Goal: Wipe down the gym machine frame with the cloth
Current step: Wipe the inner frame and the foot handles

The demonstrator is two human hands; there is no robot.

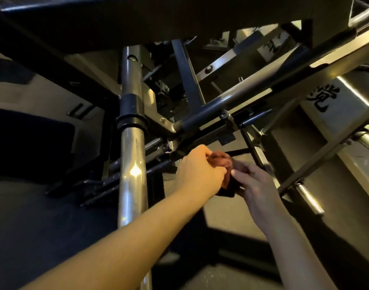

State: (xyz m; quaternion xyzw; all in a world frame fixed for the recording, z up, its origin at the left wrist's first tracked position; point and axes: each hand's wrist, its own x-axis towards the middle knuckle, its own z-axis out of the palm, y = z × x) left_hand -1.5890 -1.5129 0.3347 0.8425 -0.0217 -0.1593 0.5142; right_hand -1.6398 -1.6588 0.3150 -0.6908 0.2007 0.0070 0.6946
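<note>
Reddish-brown cloth [221, 162] was bunched in the left hand [198, 170], whose fingers curled round it, just under the dark bars of the machine frame [231, 101], near the chrome post [131, 174]. The right hand [256, 185] touched its lower part; whether it gripped was too blurred to tell.

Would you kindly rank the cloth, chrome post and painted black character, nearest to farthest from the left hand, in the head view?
1. Cloth, in the left hand's grip.
2. Chrome post, to its left.
3. Painted black character, far upper right.
</note>
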